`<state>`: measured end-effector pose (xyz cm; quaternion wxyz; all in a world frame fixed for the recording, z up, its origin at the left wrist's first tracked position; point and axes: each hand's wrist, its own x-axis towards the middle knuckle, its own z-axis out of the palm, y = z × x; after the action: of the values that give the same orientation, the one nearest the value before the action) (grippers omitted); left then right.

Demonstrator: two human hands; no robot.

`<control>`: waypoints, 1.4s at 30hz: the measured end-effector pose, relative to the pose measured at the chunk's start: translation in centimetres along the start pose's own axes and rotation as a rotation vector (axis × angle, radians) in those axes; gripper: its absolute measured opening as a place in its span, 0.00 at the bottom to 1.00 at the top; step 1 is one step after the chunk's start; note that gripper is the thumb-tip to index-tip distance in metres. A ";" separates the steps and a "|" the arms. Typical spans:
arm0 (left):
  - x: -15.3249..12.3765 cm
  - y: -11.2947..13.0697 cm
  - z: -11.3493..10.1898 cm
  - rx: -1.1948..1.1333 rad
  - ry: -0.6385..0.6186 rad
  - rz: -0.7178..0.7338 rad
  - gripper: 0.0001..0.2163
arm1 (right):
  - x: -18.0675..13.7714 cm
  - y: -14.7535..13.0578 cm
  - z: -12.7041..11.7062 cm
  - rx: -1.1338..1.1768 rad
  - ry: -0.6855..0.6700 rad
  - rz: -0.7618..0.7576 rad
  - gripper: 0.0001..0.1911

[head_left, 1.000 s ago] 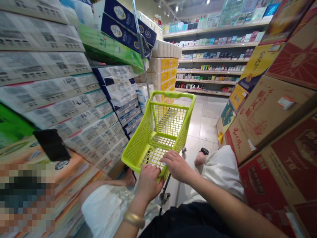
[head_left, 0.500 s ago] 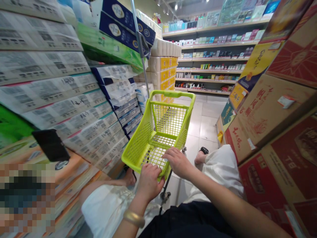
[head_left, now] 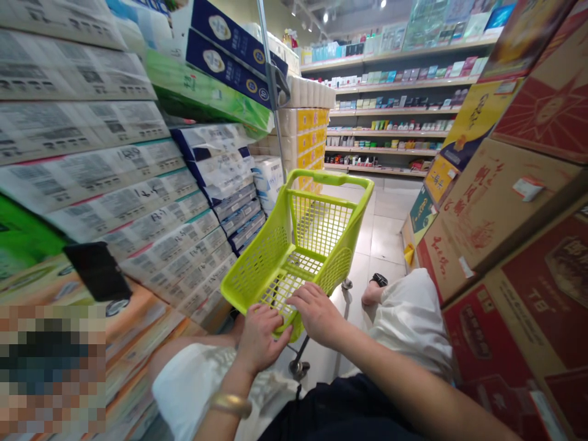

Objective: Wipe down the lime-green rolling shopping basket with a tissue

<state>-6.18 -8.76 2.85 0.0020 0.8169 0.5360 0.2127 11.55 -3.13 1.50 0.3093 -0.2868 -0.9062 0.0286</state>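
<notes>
A lime-green plastic shopping cart (head_left: 321,223) with grid walls stands between my knees, a metal pole rising at its far left. My left hand (head_left: 261,337) is closed over the near rim, its fingers curled inward and the thumb toward the right. Close beside it, my right hand (head_left: 316,312) grips the same rim near the right corner, fingers bent over into the basket. Nothing lies in the part of the basket that I can see. Both palms are hidden, and a gold bangle (head_left: 230,404) circles my left wrist.
Stacked tissue packs (head_left: 151,184) rise close on the left, with a black phone (head_left: 98,269) on an orange pack. Cardboard cartons (head_left: 496,208) line the right side. Shelves of small boxes (head_left: 390,104) span the back, beyond a tiled floor (head_left: 390,214).
The cart has turned: its far end has swung to the right, while its near end has come left and closer. Both my hands have shifted left along with the rim.
</notes>
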 end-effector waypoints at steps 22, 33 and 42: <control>3.6 3.4 1.0 -0.072 0.149 -0.234 0.31 | 0.9 0.2 0.3 -0.191 0.074 0.186 0.15; 3.5 3.9 1.5 0.272 0.005 -0.317 0.06 | -0.3 3.5 -1.5 -0.259 0.218 0.420 0.18; 3.4 3.8 1.1 0.277 -0.019 -0.317 0.08 | 0.8 0.3 0.4 -0.190 0.115 0.265 0.13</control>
<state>-1.36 -7.19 3.93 -0.0720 0.7168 0.6819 0.1264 10.98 -2.38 1.48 0.3255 -0.4330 -0.8399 -0.0331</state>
